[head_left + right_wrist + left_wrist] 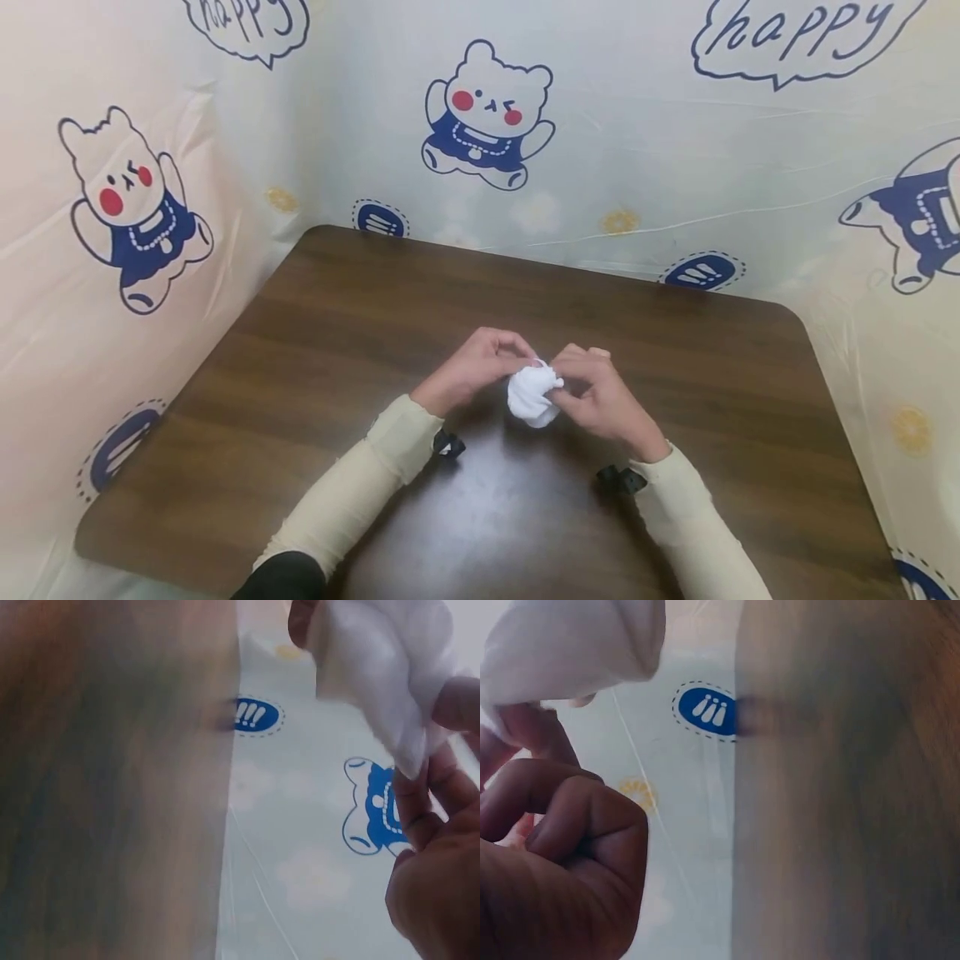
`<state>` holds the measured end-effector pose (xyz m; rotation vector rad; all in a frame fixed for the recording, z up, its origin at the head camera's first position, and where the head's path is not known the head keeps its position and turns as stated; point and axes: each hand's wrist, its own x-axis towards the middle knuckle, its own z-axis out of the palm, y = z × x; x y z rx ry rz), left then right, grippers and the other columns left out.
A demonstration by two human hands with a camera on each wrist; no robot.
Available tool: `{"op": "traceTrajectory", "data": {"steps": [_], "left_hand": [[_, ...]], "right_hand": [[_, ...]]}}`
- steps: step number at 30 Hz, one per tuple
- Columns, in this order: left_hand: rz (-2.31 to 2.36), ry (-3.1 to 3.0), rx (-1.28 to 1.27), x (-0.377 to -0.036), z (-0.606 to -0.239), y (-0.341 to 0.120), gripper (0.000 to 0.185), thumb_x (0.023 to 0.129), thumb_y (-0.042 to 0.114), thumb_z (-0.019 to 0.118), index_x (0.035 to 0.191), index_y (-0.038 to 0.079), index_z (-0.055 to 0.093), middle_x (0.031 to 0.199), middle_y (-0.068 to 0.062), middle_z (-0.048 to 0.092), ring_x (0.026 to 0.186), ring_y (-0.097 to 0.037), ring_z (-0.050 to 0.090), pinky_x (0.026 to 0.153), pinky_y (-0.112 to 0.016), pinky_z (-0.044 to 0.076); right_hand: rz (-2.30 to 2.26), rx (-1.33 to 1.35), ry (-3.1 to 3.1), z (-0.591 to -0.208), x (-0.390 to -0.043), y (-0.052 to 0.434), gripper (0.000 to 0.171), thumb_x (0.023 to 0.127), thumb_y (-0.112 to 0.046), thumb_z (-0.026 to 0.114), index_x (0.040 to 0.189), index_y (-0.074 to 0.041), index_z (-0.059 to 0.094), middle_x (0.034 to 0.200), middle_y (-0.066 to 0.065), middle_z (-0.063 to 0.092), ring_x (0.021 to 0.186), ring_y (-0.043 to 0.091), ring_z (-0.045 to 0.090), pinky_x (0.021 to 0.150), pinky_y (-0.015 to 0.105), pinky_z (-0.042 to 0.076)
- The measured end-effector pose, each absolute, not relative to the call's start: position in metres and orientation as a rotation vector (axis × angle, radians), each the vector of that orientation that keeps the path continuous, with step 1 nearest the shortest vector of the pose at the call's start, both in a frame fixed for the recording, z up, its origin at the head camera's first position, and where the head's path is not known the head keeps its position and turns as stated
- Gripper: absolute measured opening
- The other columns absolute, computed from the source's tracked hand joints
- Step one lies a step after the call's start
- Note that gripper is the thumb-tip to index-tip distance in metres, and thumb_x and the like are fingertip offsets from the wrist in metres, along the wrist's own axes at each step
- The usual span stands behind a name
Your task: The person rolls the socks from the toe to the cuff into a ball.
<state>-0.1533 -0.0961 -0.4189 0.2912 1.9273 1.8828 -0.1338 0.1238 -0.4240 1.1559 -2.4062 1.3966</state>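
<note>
Held up over the middle of the table is a small, soft white cloth bundle (531,398), rounded below and gathered at its upper edge. My left hand (480,365) pinches a thin white bit at the top between thumb and fingertips. From the other side, my right hand (602,398) grips the gathered part, its thumb against the cloth. In the left wrist view the bundle (574,649) hangs beyond curled fingers. The right wrist view shows the folds of the bundle (375,667) tapering to a point at the fingertips. What the cloth encloses is hidden.
A dark brown wooden table (360,317) with rounded corners lies beneath both hands. Pale curtains (615,150) printed with cartoon bears stand along its back and sides. Black wrist cameras are strapped by the beige sleeves (352,475).
</note>
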Motion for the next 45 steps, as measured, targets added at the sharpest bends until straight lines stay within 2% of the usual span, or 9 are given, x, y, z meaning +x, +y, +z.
{"op": "traceTrajectory", "data": {"steps": [4, 8, 11, 17, 22, 26, 30, 37, 45], "left_hand": [[1.927, 1.819, 0.099, -0.153, -0.42, -0.095, 0.014, 0.085, 0.002, 0.075, 0.086, 0.006, 0.061, 0.071, -0.003, 0.062, 0.062, -0.013, 0.058, 0.063, -0.031, 0.049], [1.965, 1.705, 0.076, -0.154, -0.423, -0.095, 0.018, 0.082, -0.002, 0.069, 0.082, 0.009, 0.055, 0.065, 0.001, 0.049, 0.055, -0.011, 0.047, 0.055, -0.027, 0.041], [1.99, 1.592, 0.104, -0.155, -0.425, -0.095, 0.015, 0.084, -0.003, 0.065, 0.085, 0.007, 0.054, 0.066, 0.0, 0.046, 0.057, -0.014, 0.043, 0.055, -0.029, 0.037], [2.117, 1.712, 0.11, -0.156, -0.421, -0.094, 0.017, 0.09, 0.004, 0.072, 0.101, 0.001, 0.06, 0.087, -0.005, 0.063, 0.075, -0.018, 0.057, 0.07, -0.033, 0.046], [2.083, 2.21, 0.616, -0.153, -0.409, -0.106, 0.018, 0.089, 0.008, 0.078, 0.105, 0.003, 0.072, 0.1, -0.008, 0.066, 0.085, -0.028, 0.06, 0.073, -0.037, 0.049], [1.717, 2.507, 1.356, -0.151, -0.397, -0.112, 0.017, 0.085, 0.005, 0.081, 0.101, 0.008, 0.079, 0.098, -0.004, 0.061, 0.082, -0.02, 0.055, 0.069, -0.027, 0.048], [1.346, 2.697, 1.799, -0.15, -0.392, -0.111, 0.023, 0.081, 0.003, 0.084, 0.103, 0.008, 0.08, 0.101, -0.004, 0.06, 0.084, -0.015, 0.059, 0.074, -0.02, 0.05], [1.064, 2.844, 1.96, -0.147, -0.396, -0.105, 0.015, 0.089, 0.003, 0.076, 0.103, 0.005, 0.071, 0.107, -0.006, 0.06, 0.074, -0.014, 0.058, 0.07, -0.018, 0.05], [1.309, 2.676, 1.872, -0.141, -0.409, -0.101, 0.019, 0.09, -0.004, 0.071, 0.106, 0.001, 0.062, 0.111, -0.01, 0.064, 0.093, -0.018, 0.062, 0.085, -0.023, 0.052]], "right_hand": [[1.464, 1.063, -2.411, -0.428, -0.129, 0.119, 0.037, 0.077, 0.014, 0.077, 0.109, 0.0, 0.066, 0.096, 0.009, 0.072, 0.087, 0.022, 0.068, 0.088, 0.041, 0.034], [1.417, 1.099, -2.382, -0.428, -0.129, 0.118, 0.045, 0.078, 0.013, 0.076, 0.12, -0.001, 0.069, 0.091, 0.003, 0.07, 0.081, 0.018, 0.062, 0.085, 0.04, 0.034], [1.351, 1.105, -2.346, -0.427, -0.13, 0.12, 0.038, 0.078, 0.008, 0.08, 0.111, -0.011, 0.078, 0.081, -0.008, 0.065, 0.075, 0.013, 0.054, 0.074, 0.039, 0.024], [1.392, 1.057, -2.298, -0.429, -0.131, 0.124, 0.029, 0.075, 0.002, 0.084, 0.1, -0.012, 0.08, 0.078, -0.009, 0.067, 0.073, 0.015, 0.058, 0.077, 0.041, 0.024], [1.392, 0.968, -2.314, -0.428, -0.131, 0.128, 0.023, 0.074, 0.0, 0.086, 0.093, -0.012, 0.08, 0.077, -0.008, 0.068, 0.072, 0.018, 0.057, 0.078, 0.041, 0.026], [1.397, 0.883, -2.369, -0.425, -0.131, 0.133, 0.022, 0.075, 0.0, 0.084, 0.093, -0.012, 0.08, 0.081, -0.008, 0.071, 0.073, 0.019, 0.052, 0.079, 0.041, 0.028], [1.46, 0.802, -2.444, -0.421, -0.129, 0.136, 0.02, 0.078, 0.002, 0.081, 0.095, -0.009, 0.079, 0.086, -0.004, 0.074, 0.078, 0.024, 0.052, 0.081, 0.042, 0.033], [1.775, 0.665, -2.446, -0.42, -0.127, 0.134, 0.015, 0.084, 0.009, 0.074, 0.096, 0.0, 0.075, 0.091, 0.008, 0.075, 0.082, 0.022, 0.067, 0.078, 0.034, 0.056], [1.842, 0.575, -2.396, -0.424, -0.133, 0.136, 0.016, 0.08, 0.015, 0.072, 0.095, 0.008, 0.073, 0.088, 0.017, 0.074, 0.077, 0.017, 0.071, 0.071, 0.026, 0.057]]}}
